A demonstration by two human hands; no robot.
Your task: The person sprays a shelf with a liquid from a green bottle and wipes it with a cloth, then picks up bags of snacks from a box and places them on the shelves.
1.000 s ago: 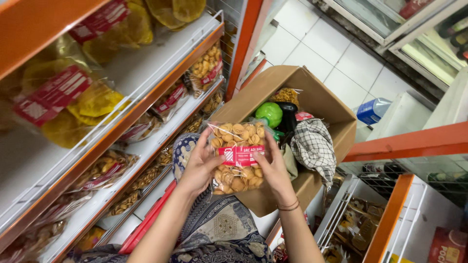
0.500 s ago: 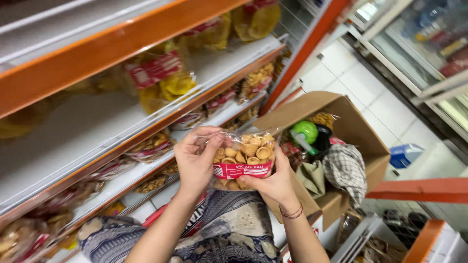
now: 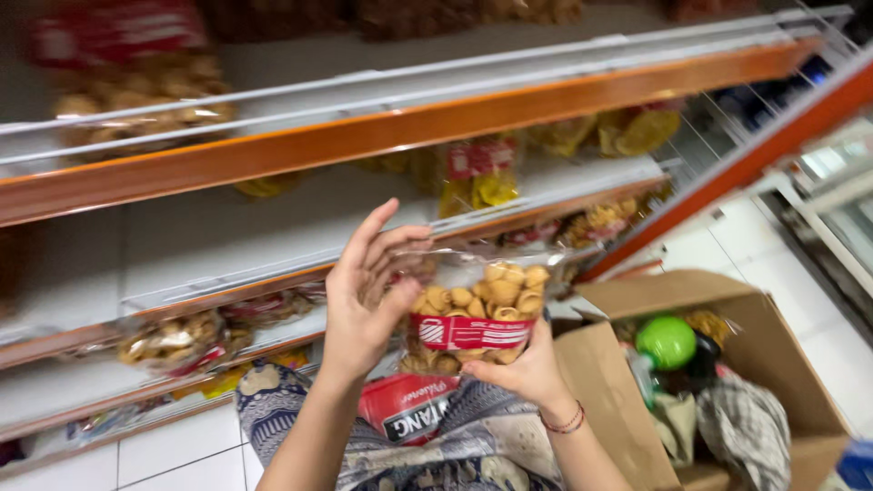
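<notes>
The person is holding a clear snack bag [image 3: 473, 314] up in front of the orange-edged shelves [image 3: 382, 136]. The left hand [image 3: 368, 295] is pressing its thumb on the bag's left side, fingers spread loose. The right hand [image 3: 523, 368] is gripping the bag from below. An open cardboard box [image 3: 609, 400] with a green ball [image 3: 666, 342] is sitting just to the right.

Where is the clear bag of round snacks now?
In the head view, the clear snack bag is centre frame, held between the left hand and right hand, left of the cardboard box.
</notes>
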